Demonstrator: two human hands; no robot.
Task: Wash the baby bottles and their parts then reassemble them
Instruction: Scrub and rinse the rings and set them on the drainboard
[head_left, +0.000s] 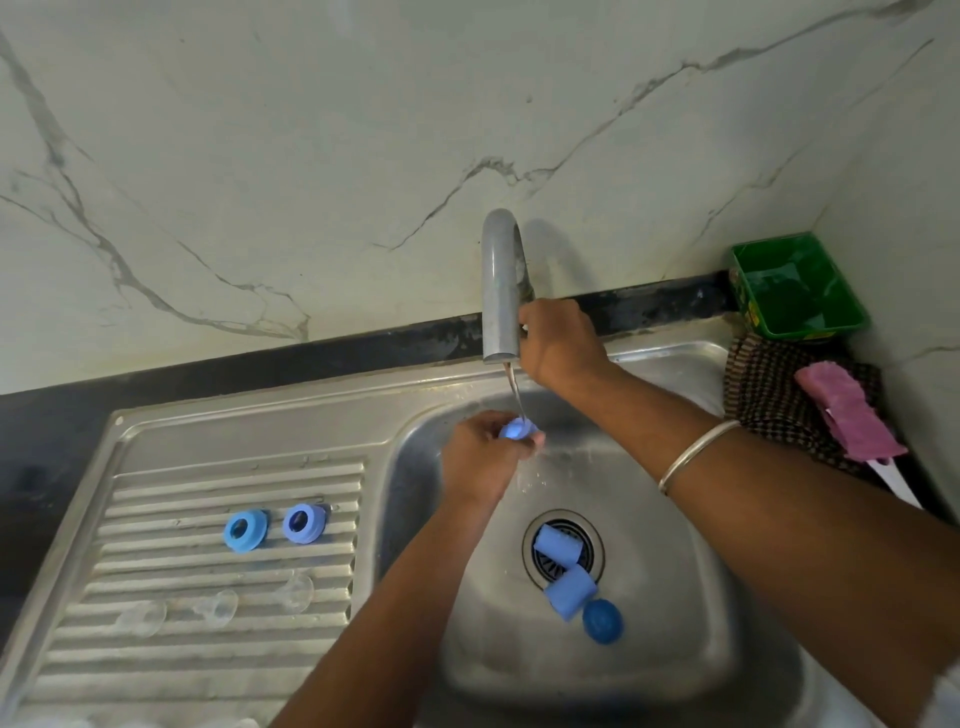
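Blue bottle cap (518, 429) under thin water stream, left hand (480, 457) gripping it

Tap (501, 291) behind sink basin (675, 519), right hand (558, 345) on its far side. Left hand (485, 457) under spout, over basin, holding small cap (517, 429). Two caps (563, 569) on drain, ball-like piece (602, 621) just before them. Drainboard (130, 649) left of basin: two rings (274, 526) side by side, three teats (215, 605) in row nearer. Tub (797, 286), cloth (769, 395), brush (852, 415) right of basin.
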